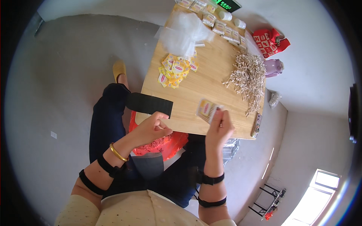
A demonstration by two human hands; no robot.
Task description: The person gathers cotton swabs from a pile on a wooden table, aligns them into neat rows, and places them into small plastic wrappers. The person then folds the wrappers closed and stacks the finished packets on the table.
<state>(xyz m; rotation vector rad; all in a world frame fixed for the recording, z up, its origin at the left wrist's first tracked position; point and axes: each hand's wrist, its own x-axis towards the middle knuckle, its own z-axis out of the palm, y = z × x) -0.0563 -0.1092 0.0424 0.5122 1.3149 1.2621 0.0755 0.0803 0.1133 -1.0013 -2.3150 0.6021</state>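
Note:
A small clear packet of cotton swabs with a yellow and red card [206,109] is pinched in my right hand [220,128], tilted above the near part of the table. My left hand [151,130] is at the table's front edge, beside a black strip [151,104]; its fingers are loosely bent with thumb and forefinger apart, and nothing shows between them. Further in, a pile of yellow and white cards [176,69] lies on the left. A large heap of loose cotton swabs [247,77] spreads along the table's right side.
Clear plastic bags [183,34] are stacked behind the cards on the wooden table [211,71]. Filled swab packets [226,31] and white round tubs [225,15] line the far edge. A phone [256,125] lies at the near right corner. A red bag [171,145] hangs below the front edge.

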